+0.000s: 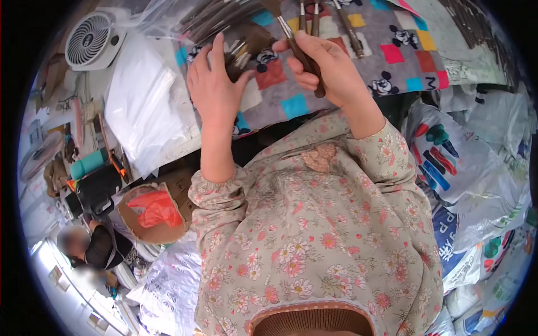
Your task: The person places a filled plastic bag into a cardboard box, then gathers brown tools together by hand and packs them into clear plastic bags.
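Observation:
My right hand (334,68) is closed around the dark handle of a makeup brush (305,59), which has a silver ferrule and points up and to the left. My left hand (214,89) has its fingers spread beside a small cluster of brushes (238,59) on the patterned cloth (274,103). Whether its fingertips touch that cluster I cannot tell. Just beyond my right hand lie several more brushes (350,28) with brown handles. A larger pile of dark handles (216,19) rests at the far edge, above my left hand.
A white fan (95,39) stands at the far left, near white plastic sheeting (143,95). More brushes (473,28) lie at the far right. Below, a cardboard box (131,210) holds a red bag. Filled plastic bags (476,162) crowd my right side. Another person (103,243) is at lower left.

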A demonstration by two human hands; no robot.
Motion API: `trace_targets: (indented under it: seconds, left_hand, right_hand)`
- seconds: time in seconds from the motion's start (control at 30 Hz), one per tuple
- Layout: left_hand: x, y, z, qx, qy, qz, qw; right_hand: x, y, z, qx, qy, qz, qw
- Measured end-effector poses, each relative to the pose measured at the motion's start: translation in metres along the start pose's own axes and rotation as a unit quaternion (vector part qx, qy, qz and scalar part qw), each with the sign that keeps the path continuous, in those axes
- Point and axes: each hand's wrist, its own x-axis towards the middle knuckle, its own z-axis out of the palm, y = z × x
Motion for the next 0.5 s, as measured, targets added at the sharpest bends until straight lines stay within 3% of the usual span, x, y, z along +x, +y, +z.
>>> trace_targets:
  seconds: [0.03,0.1,0.13,0.17,0.23,0.27,0.3,0.37,0.43,0.5]
  left_hand:
    - [0.0,0.004,-0.006,0.007,-0.003,-0.002,1.0]
    - [-0.003,0.018,-0.016,-0.336,0.018,-0.096,0.937]
    - [-0.005,0.035,-0.014,-0.579,0.019,-0.216,0.786]
    - [-0.004,0.038,-0.015,-0.581,0.02,-0.215,0.785]
    - [0.0,0.047,-0.014,-0.698,-0.056,-0.255,0.667]
    - [0.003,0.051,-0.014,-0.704,-0.059,-0.25,0.662]
    - [0.005,0.053,-0.016,-0.735,0.0,-0.263,0.625]
    - [0.008,0.052,-0.024,-0.78,0.113,-0.288,0.544]
    - [0.018,0.023,-0.04,-0.879,0.174,-0.262,0.359]
    - [0.02,-0.025,-0.052,-0.892,0.162,-0.205,0.369]
  right_hand:
    - [0.001,0.004,0.002,0.063,-0.026,0.038,0.997]
    - [0.003,0.014,0.014,0.07,-0.054,0.039,0.995]
    - [0.003,0.018,0.021,-0.033,-0.051,0.043,0.997]
    - [0.002,0.021,0.026,-0.139,-0.045,0.046,0.988]
    - [-0.002,0.028,0.03,-0.128,-0.045,0.03,0.99]
    - [-0.008,0.028,0.033,-0.131,-0.042,-0.011,0.99]
    - [-0.013,0.028,0.035,-0.132,-0.041,-0.052,0.989]
    - [-0.029,0.032,0.028,-0.169,-0.05,-0.037,0.984]
    - [-0.045,0.043,0.014,-0.35,-0.044,-0.176,0.919]
    - [-0.054,0.041,-0.005,-0.343,-0.037,-0.138,0.928]
